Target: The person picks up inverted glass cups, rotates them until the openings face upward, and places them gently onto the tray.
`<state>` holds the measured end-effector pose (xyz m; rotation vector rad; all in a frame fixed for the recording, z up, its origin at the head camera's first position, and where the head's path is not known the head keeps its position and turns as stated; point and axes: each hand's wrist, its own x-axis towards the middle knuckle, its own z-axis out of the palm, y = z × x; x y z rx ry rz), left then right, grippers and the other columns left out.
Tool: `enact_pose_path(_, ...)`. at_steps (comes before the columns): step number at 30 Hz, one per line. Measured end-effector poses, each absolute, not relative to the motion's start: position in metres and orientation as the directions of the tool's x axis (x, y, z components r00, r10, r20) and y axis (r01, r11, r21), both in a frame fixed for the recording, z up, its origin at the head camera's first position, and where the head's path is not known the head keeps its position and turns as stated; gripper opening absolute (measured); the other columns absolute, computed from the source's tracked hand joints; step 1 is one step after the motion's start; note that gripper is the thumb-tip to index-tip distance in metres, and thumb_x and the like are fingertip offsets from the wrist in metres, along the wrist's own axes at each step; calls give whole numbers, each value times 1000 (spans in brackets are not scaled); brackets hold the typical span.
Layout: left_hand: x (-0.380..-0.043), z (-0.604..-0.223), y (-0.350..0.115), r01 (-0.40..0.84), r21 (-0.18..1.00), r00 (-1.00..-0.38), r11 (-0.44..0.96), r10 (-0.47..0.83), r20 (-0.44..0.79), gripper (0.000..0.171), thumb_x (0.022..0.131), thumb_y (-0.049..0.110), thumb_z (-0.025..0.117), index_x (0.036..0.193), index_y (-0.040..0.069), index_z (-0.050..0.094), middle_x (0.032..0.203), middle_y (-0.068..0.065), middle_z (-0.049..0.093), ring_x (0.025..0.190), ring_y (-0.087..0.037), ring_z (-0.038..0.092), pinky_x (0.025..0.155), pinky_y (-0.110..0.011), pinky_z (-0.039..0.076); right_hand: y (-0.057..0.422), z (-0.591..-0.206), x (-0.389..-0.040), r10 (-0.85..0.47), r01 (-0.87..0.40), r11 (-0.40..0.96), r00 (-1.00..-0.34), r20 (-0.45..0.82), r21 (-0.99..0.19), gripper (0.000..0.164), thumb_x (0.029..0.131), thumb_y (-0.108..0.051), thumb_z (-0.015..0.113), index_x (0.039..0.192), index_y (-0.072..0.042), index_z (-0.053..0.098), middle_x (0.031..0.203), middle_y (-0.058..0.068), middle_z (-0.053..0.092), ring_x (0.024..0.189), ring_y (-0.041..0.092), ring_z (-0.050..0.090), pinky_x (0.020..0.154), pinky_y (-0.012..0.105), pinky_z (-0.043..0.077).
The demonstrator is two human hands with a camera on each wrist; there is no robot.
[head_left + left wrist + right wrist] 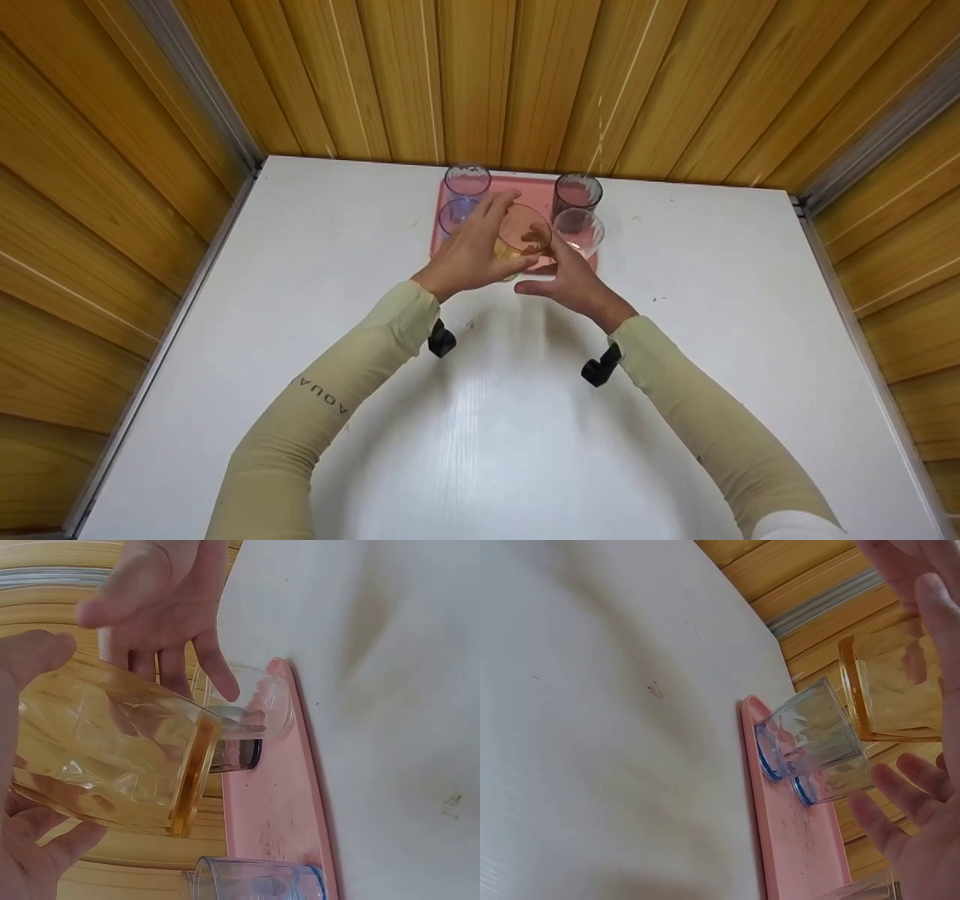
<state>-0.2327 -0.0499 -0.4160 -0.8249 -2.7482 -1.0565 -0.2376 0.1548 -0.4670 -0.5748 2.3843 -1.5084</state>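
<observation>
My left hand (469, 255) grips an amber drinking glass (105, 750) round its side, above the pink tray (523, 185). In the left wrist view the glass is tilted and its thick base clears the tray. Close by on the right, my right hand (576, 283) has its fingers spread and extended near the glass; whether a fingertip touches it I cannot tell. Two bluish glasses (810, 731) stand on the tray's left side. On its right are a dark grey glass (577, 193) and a clear glass (580, 232).
The tray sits at the far edge of a white table (465, 420). Wood-grain panels (480, 82) rise behind the table and along both sides. A metal strip (187, 292) runs along the left edge. A black wrist mount (442, 339) hangs below each sleeve cuff.
</observation>
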Motion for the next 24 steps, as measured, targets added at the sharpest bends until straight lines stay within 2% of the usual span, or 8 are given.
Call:
enact_pose_path(4,-232,-414,-48,513,608,-852,606,447,274,88,81,52,71,150,20,26,148,-3,36,132,-19,46,109,-41,44,151,-467,-235,-432,-169,381,-902,-14,-909,91,75,-32,83,148,-30,30,148,1,45,133,21,47,106,47,45)
enact_pose_path(8,-231,-412,-46,513,610,-853,604,439,283,87,81,51,72,149,20,27,145,-5,39,131,-18,46,108,-41,45,148,-466,-234,-398,-147,382,-917,-19,-912,84,76,-34,82,145,-32,34,145,-2,47,132,20,48,105,42,47)
enact_pose_path(16,-229,-410,-44,514,617,-850,596,452,272,91,78,50,75,149,21,27,148,-4,37,134,-20,43,110,-43,42,146,-466,-237,-361,-164,330,-932,36,-929,70,79,-24,80,138,-19,43,139,6,55,130,18,51,104,41,48)
enact_pose_path(19,-231,-409,-45,550,598,-826,582,483,290,90,78,50,76,148,20,28,147,-4,38,133,-19,43,109,-42,44,147,-468,-237,-353,-180,334,-934,54,-925,71,77,-26,82,137,-18,44,137,6,56,128,18,52,104,42,48)
enact_pose_path(24,-234,-400,-48,581,563,-802,588,533,270,87,78,50,75,147,22,30,147,-3,36,129,-18,47,104,-39,48,149,-470,-236,-337,-169,376,-941,35,-911,75,74,-38,82,137,-25,44,135,1,56,126,17,53,102,41,49)
